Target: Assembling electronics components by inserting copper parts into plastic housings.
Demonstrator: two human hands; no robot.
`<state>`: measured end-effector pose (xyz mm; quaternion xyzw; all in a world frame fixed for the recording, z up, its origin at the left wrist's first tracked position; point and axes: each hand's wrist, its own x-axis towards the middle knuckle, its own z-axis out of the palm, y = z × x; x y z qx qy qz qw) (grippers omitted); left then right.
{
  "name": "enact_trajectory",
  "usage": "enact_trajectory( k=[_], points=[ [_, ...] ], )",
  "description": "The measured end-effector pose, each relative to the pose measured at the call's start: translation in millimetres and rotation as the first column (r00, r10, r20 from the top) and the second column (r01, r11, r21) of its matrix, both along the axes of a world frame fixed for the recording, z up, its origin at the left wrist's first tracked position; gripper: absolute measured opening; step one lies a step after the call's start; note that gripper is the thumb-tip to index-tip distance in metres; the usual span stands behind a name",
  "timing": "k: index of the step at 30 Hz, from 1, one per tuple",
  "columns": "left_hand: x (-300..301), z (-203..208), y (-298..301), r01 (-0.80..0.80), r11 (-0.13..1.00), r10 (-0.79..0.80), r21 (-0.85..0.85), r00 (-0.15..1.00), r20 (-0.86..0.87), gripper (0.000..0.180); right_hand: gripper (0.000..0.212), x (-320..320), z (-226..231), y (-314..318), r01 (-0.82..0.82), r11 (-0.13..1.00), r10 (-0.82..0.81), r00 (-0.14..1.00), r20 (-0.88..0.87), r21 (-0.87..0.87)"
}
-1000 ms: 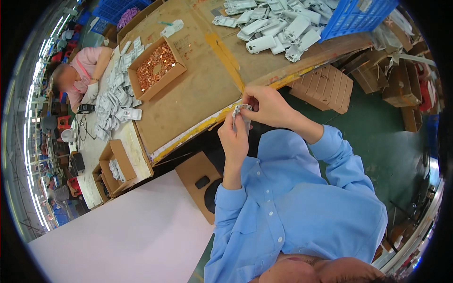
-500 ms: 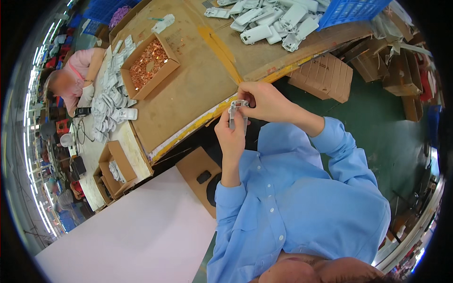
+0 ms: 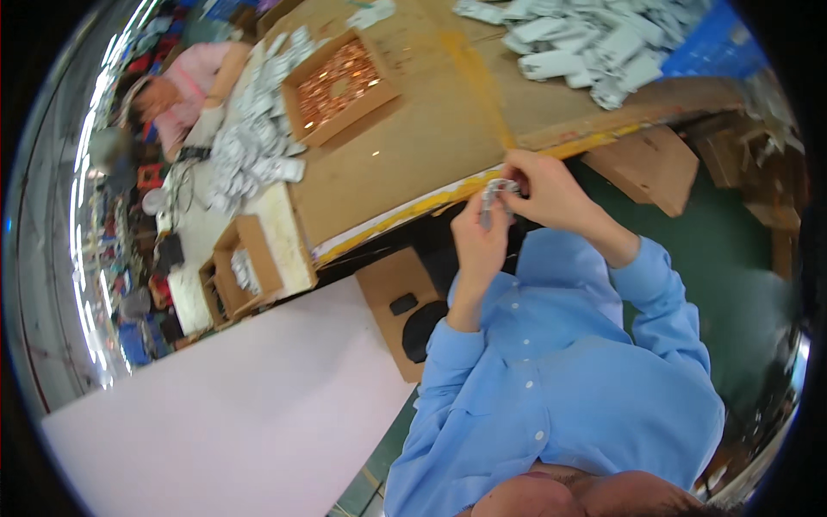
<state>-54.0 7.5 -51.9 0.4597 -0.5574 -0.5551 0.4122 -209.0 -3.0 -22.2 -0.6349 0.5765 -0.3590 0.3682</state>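
Note:
Just off the table's yellow-taped edge, a small white plastic housing (image 3: 488,207) is held up between my two hands, slightly blurred. My left hand (image 3: 479,241) grips its lower part, with the fingers closed around it. From the right, my right hand (image 3: 549,191) pinches the upper end, thumb and fingertips together. Whether the right fingertips also hold a smaller part cannot be made out. A heap of similar white housings (image 3: 551,62) lies on the far right of the cardboard-topped table (image 3: 413,129). On its left part stands an open carton (image 3: 357,115) of small copper-coloured pieces.
A blue crate (image 3: 715,43) stands beside the heap. At left, a co-worker in a pink top (image 3: 185,82) sits by more white housings (image 3: 254,155). A small carton (image 3: 258,289) stands below them. A white board (image 3: 233,405) lies nearer; a cardboard box (image 3: 646,168) is under the table.
The whole view has swung, so the table and my hands appear farther right. Both hands stay on the housing, which looks slightly turned; the co-worker's head and arm remain over the side table.

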Motion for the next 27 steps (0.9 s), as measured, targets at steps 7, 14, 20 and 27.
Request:
enact_trajectory(
  k=[7,14,20,27],
  points=[
    [21.7,0.2,-12.9,-0.148,0.988,0.147,0.033,0.989,0.022,0.021,0.023,34.0,-2.4,-10.5,-0.014,0.990,0.011,1.000,-0.026,-0.140],
    [59.5,-5.8,-19.9,-0.129,0.966,0.127,0.226,0.992,0.024,0.019,0.021,43.4,-17.6,-48.5,-0.044,0.984,0.056,0.996,0.065,-0.172],
    [97.7,4.9,-74.3,-0.212,0.977,0.200,0.032,0.954,0.225,0.021,0.013,78.3,-71.3,-83.7,-0.055,0.933,0.096,0.991,0.098,-0.356],
    [53.6,-42.0,-52.6,0.173,0.833,0.322,-0.525,0.619,0.716,0.027,0.012,78.6,-80.1,-97.6,0.079,0.976,-0.036,0.977,0.209,-0.201]
  ],
)
